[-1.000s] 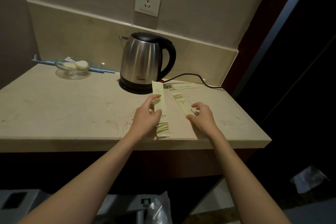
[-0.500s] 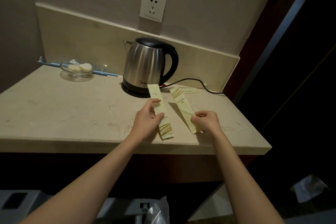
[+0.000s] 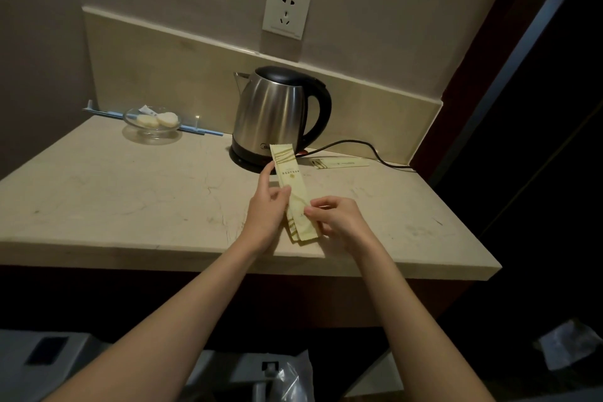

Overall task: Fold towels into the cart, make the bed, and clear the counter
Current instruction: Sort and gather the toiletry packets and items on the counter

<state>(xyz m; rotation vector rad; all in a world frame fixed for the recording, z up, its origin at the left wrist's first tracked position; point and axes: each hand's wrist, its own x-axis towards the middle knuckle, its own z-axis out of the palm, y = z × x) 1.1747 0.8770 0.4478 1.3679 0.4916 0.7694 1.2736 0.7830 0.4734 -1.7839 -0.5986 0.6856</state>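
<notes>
Two long pale-yellow packets (image 3: 293,186) lie stacked one on the other, held just above the beige stone counter (image 3: 130,199) in front of the kettle. My left hand (image 3: 266,209) grips their left edge, thumb on top. My right hand (image 3: 339,222) pinches their lower right edge between thumb and fingers. A third packet (image 3: 341,162) of the same kind lies flat on the counter to the right of the kettle, beside its cord.
A steel electric kettle (image 3: 277,114) with a black handle stands at the back, its black cord (image 3: 365,148) trailing right. A small glass dish (image 3: 152,122) with round white items sits at the back left. Below the counter edge are grey bins and a plastic bag (image 3: 287,378).
My right hand carried its packet left and laid it over the one in my left hand; both packets now sit together between my hands.
</notes>
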